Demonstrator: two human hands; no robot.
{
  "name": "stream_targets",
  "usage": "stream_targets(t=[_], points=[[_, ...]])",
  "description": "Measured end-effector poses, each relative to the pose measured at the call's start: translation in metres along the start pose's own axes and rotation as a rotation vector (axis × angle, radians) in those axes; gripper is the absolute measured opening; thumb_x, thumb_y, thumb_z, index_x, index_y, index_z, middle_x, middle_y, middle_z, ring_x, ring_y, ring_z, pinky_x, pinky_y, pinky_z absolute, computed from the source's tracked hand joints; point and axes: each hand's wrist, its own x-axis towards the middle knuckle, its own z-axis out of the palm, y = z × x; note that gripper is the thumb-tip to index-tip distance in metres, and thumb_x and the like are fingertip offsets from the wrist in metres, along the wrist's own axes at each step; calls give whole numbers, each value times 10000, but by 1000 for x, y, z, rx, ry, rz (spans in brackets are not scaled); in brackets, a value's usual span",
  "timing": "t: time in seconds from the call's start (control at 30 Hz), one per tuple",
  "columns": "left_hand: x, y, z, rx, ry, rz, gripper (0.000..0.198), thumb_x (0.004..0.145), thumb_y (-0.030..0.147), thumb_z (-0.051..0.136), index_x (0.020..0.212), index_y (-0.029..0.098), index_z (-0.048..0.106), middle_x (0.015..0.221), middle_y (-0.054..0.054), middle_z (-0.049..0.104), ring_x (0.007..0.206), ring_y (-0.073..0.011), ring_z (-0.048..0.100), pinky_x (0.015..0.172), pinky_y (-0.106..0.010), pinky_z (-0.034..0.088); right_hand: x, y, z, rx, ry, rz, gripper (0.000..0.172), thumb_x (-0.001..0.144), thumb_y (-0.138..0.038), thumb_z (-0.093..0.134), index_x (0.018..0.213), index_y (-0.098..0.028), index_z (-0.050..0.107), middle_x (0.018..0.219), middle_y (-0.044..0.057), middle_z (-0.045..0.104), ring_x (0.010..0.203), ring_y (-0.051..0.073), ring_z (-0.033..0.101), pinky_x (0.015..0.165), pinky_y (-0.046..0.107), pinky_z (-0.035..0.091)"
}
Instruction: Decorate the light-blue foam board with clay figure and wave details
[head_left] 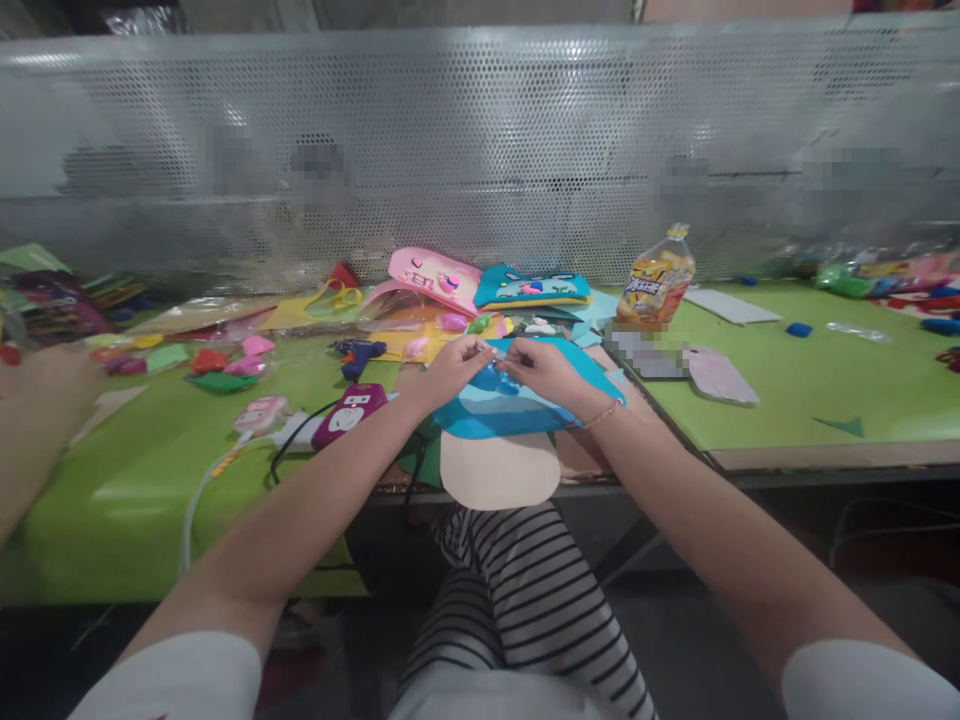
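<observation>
Black-and-white striped trousers (517,600) sit nearest the head cam on my feed, soft cloth, knees at the table edge. Above them a smooth cream tab (500,472), flat, overhangs the edge, rounded end pointing at the wearer. It meets a matte blue cutout (487,427) with curved edges and a paler blue wavy band; I read that piece's long axis as left-right.

Left hand (459,366) and right hand (541,368) meet over the blue cutout. Both nearly closed, fingertips pinching a crinkled clear packet (492,374) with glossy blue in it. Packet is mid-view, just over the cutout; too small for me to call its long axis. Thin bracelet (606,413) on the right wrist.

Left of the hands: glossy green table cover (142,500), hard purple adaptor (351,412) with a face print, rounded pink-and-white adaptor (262,415), white cable. Another person's arm (37,430) at far left, blurred. Beyond, navy pistol-shaped tool (361,360) and lumpy coloured pieces (232,363).

Right: pink phone-like slab (721,376), rounded corners; small blue lump (799,329) past it.

Farther back: curved pink visor-shaped piece (442,282) touching a teal decorated piece (534,290), clear-topped orange bottle (655,285) upright. Perforated metal panel (450,130) behind everything.
</observation>
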Motion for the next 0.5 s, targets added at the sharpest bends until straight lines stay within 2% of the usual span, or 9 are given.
stream_targets(t=[0.2,0.37,0.5], points=[[2,0,-3,74,54,8,301,818,406,526,817,138,663,758,-22,640,732,-149,558,680,-242,411,1,5,1,-11,67,-21,245,806,-324,575,633,-206,447,592,-36,496,566,115,438,543,235,337],[1,0,-4,50,113,34,340,814,433,548,847,136,711,757,-32,685,728,-161,596,670,-241,437,4,9,2,62,184,-157,173,792,-346,605,753,-179,586,788,41,597,750,154,548,628,253,441],[0,1,-3,62,124,49,313,819,403,559,873,147,731,774,-34,708,734,-165,619,676,-239,455,4,13,4,92,185,-166,209,819,-372,581,772,-185,660,781,52,636,745,163,578,623,264,457]])
